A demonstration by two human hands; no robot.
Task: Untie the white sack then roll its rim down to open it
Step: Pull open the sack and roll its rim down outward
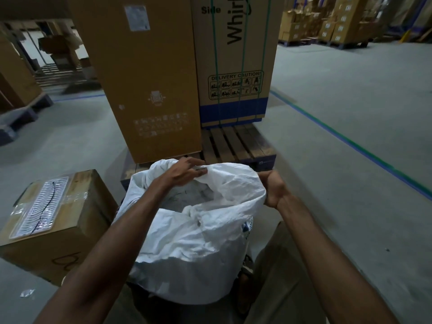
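I judge the untying done and the rolling under way: my left hand (184, 174) pinches the far rim of the white sack (194, 230) standing between my knees, my right hand (272, 189) clenches its right edge, so next I fold both outward and down

You are looking at a dim, bluish picture; the white sack (194, 232) is its brightest patch. Wide-angle distortion bends the edges, and the far stacked cartons (327, 22) look soft.
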